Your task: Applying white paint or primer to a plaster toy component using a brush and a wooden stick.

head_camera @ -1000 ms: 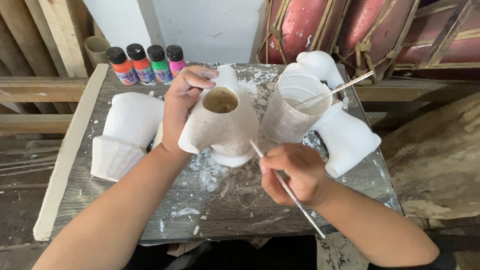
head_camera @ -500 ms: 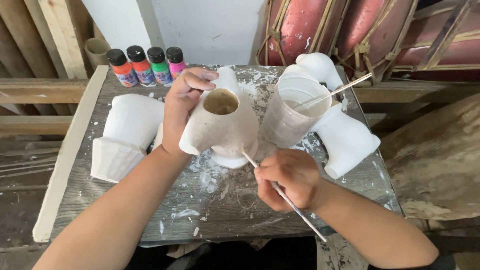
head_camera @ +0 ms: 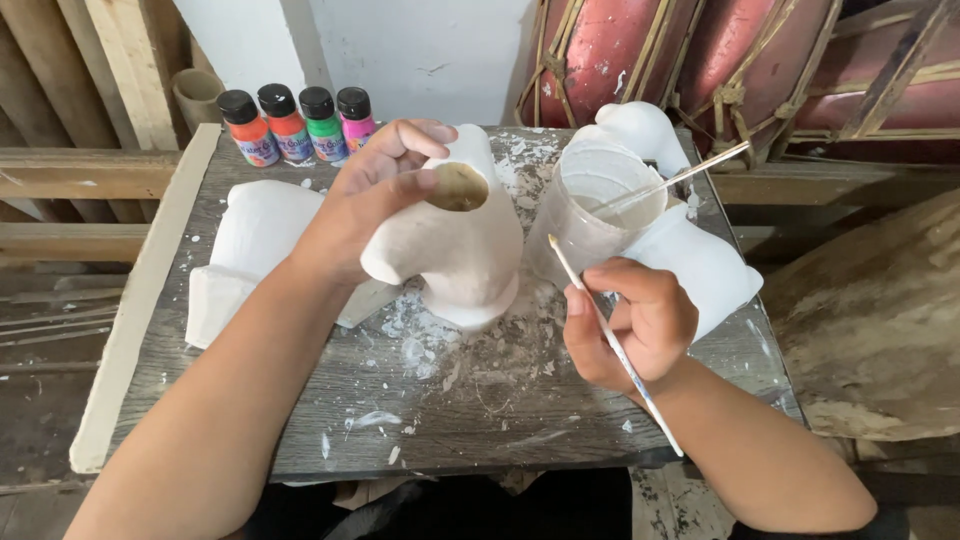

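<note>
1. Since the earlier frames, my right hand (head_camera: pixel 630 325) has drawn back from the white plaster figure (head_camera: pixel 455 250); the tip of the thin paintbrush (head_camera: pixel 612 343) that was touching its side now points up toward the clear plastic cup (head_camera: pixel 590 215).
2. The figure stands upright near the middle of the table (head_camera: pixel 250 400), its round opening facing up, on a patch of white crumbs.
3. My left hand (head_camera: pixel 375 195) is clamped on the figure's upper left, thumb at the rim of the opening.
4. My right hand is closed around the brush, just right of the figure and not touching it.
5. As far as I can judge, the figure is plain off-white with no colour on it, so the painting looks barely begun.
6. Four capped paint bottles (head_camera: pixel 297 125) stand at the far left; other white casts (head_camera: pixel 250 240) lie either side.
</note>
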